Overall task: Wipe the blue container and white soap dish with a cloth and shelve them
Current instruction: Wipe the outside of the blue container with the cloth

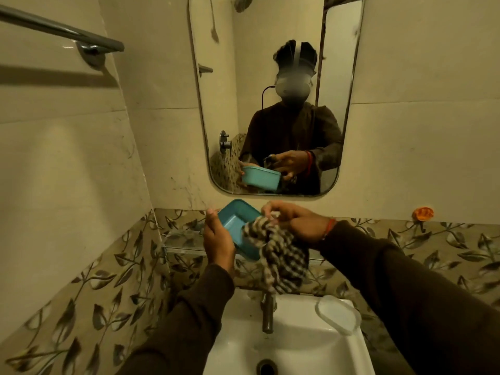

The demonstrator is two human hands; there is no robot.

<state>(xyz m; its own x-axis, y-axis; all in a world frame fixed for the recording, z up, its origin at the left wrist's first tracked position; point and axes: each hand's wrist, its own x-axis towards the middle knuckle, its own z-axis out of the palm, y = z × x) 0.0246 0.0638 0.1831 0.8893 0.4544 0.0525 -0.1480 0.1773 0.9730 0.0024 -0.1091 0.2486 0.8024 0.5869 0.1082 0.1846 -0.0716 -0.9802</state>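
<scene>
Container mid-wipe above the sink, one-handed hold.
Left hand [216, 239] grips the container [238, 226] by its near-left edge, tilted; right hand [292, 223] pinches the cloth [276, 253] bunched against its right side. A hard rub could lever it loose into the sink [297, 347]. Dish [338, 313] sits on the sink's right rim; a trailing cloth or sleeve could knock it.

Smooth plastic blue container [234, 222], soft woven checked cloth [278, 253], glossy ceramic sink [303, 345], translucent white soap dish [338, 313], dull metal tap [267, 312].
</scene>
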